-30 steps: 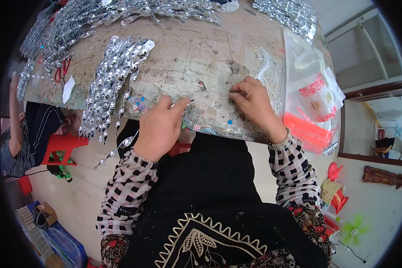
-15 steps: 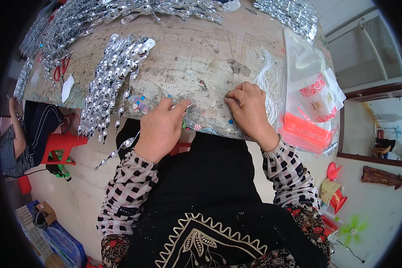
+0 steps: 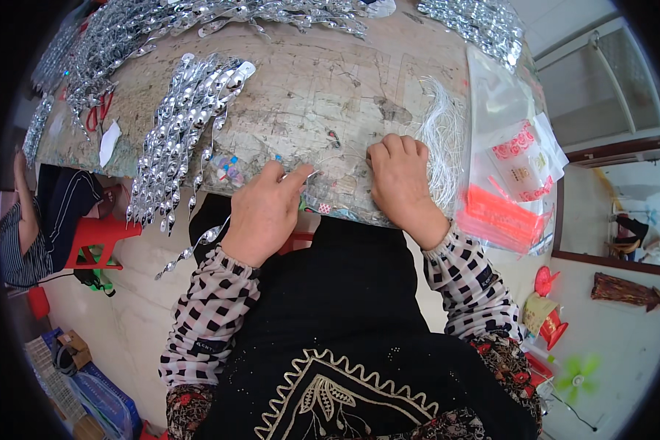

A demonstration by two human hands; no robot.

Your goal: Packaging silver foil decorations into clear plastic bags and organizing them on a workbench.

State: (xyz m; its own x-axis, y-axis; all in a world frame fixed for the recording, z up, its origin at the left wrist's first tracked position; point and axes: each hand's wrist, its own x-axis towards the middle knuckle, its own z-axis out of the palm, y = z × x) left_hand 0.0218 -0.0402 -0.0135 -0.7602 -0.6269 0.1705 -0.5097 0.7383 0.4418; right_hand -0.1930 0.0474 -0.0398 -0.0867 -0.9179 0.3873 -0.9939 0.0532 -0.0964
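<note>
My left hand [image 3: 262,213], thumb and forefinger pinched together, grips a silver spiral strip [image 3: 211,235] whose tail dangles past the table edge by my wrist. A short pale bit, perhaps string, pokes out at those fingertips. My right hand [image 3: 403,180] rests knuckles up on the worn table [image 3: 308,95], fingers curled down; whatever lies beneath them is hidden. Just right of it spreads a bundle of white strings [image 3: 440,139]. To the left, a pile of silver spiral strips [image 3: 187,125] hangs partly over the edge.
More silver strips [image 3: 235,11] line the far side. Red-handled scissors [image 3: 100,114] and a white paper scrap [image 3: 109,143] lie left. Clear plastic sheets [image 3: 495,95] and pinkish-red packets [image 3: 502,216] are at right. Another person [image 3: 33,220] sits left by a red stool [image 3: 99,238].
My right hand has turned knuckles up, and its fingers have folded down toward the table. My left hand stays in nearly the same place with the silver spiral strip.
</note>
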